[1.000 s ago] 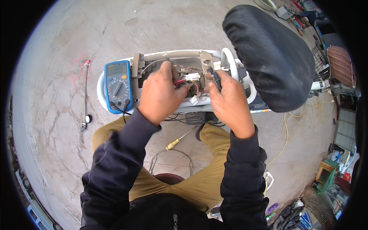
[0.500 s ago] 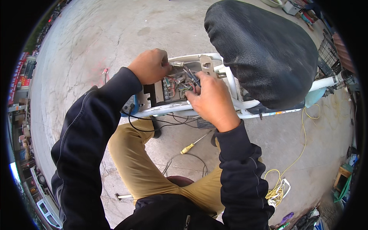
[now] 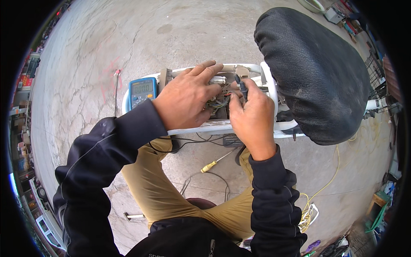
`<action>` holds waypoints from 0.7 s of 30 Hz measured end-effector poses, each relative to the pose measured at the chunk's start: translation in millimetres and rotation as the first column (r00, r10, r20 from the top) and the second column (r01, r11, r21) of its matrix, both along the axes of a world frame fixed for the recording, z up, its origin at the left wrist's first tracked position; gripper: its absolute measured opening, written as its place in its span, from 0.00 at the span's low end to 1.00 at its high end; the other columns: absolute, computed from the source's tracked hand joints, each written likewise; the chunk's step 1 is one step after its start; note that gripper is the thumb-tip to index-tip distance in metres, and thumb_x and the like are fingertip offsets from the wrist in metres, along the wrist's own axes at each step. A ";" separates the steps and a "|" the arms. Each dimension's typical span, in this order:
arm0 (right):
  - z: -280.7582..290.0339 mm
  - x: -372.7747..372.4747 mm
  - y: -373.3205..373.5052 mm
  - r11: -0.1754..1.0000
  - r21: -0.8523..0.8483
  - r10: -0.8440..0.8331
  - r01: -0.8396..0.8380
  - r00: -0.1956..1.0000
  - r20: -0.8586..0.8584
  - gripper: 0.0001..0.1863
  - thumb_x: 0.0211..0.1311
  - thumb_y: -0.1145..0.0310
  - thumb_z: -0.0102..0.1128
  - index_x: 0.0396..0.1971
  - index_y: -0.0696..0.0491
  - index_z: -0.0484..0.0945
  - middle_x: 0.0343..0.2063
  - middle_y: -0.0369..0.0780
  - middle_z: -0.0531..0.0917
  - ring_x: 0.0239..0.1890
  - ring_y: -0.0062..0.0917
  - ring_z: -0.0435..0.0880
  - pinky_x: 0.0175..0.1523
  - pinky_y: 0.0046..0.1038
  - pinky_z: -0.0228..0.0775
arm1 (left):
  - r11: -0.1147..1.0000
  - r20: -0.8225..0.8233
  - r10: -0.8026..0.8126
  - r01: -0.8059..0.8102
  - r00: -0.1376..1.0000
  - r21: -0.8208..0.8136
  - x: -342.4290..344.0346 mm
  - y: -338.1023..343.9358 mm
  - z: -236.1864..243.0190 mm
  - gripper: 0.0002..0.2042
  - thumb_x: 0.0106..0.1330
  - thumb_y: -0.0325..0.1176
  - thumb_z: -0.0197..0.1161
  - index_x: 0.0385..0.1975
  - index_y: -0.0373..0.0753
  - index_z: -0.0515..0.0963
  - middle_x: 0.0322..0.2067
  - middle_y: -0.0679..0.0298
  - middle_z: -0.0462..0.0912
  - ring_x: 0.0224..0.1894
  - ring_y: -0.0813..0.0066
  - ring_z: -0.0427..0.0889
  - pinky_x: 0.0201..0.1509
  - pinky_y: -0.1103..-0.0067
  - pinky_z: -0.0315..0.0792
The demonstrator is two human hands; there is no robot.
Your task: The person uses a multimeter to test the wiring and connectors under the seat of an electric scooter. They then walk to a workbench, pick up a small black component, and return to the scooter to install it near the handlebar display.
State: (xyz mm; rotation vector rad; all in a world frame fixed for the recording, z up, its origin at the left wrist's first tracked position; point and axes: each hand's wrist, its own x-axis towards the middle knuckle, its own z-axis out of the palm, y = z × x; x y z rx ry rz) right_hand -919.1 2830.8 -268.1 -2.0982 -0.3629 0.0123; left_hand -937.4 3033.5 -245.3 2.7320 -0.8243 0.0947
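The black probe (image 3: 242, 88) stands nearly upright in the open wiring compartment (image 3: 220, 105) of the white frame (image 3: 222, 127), pinched in the right hand (image 3: 252, 118), whose fingers close around it; the left hand (image 3: 188, 100) lies flat and spread over the wires just beside it, gripping nothing. A blue multimeter (image 3: 142, 91) rests on the frame left of that hand; the black seat (image 3: 312, 73) rises to the right, and a yellow-handled screwdriver (image 3: 212, 163) lies on the concrete below.

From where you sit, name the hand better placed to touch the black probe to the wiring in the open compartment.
Right. The right hand already pinches the black probe, its tip just above the wiring. The left hand lies flat across the compartment's left part, holding no tool.
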 end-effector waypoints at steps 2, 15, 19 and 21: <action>-2.3 -0.4 -2.2 1.000 0.004 -0.010 0.010 0.999 0.033 0.14 0.66 0.76 0.67 0.50 0.61 0.84 0.35 0.53 0.91 0.37 0.49 0.91 0.46 0.43 0.81 | 0.999 0.013 0.045 -0.045 0.999 0.013 1.9 -0.9 -8.0 0.18 0.57 0.31 0.74 0.49 0.38 0.85 0.71 0.44 0.74 0.74 0.41 0.72 0.73 0.55 0.73; 2.7 -5.5 -15.9 0.930 -0.367 0.066 -0.024 0.993 0.102 0.18 0.62 0.74 0.73 0.51 0.62 0.84 0.42 0.50 0.87 0.45 0.50 0.88 0.50 0.46 0.78 | 0.990 -0.121 0.132 -0.138 0.984 -0.037 15.0 16.5 -5.1 0.14 0.57 0.34 0.76 0.41 0.37 0.83 0.43 0.54 0.84 0.47 0.49 0.86 0.52 0.60 0.82; 8.4 -3.0 -19.4 0.963 -0.215 0.184 -0.161 0.979 0.091 0.18 0.60 0.74 0.74 0.50 0.61 0.85 0.40 0.50 0.88 0.40 0.48 0.88 0.47 0.43 0.79 | 0.983 -0.147 0.174 -0.181 0.974 -0.031 22.0 16.6 -7.4 0.13 0.58 0.33 0.74 0.41 0.36 0.84 0.42 0.51 0.86 0.44 0.45 0.88 0.49 0.58 0.83; 7.8 -3.0 -18.8 0.958 -0.166 0.246 -0.233 0.967 0.063 0.17 0.59 0.74 0.75 0.48 0.60 0.86 0.39 0.49 0.88 0.38 0.47 0.88 0.45 0.42 0.79 | 0.980 -0.179 0.168 -0.184 0.970 -0.080 24.4 19.3 -9.1 0.12 0.59 0.31 0.73 0.40 0.35 0.82 0.41 0.50 0.86 0.43 0.44 0.87 0.48 0.58 0.82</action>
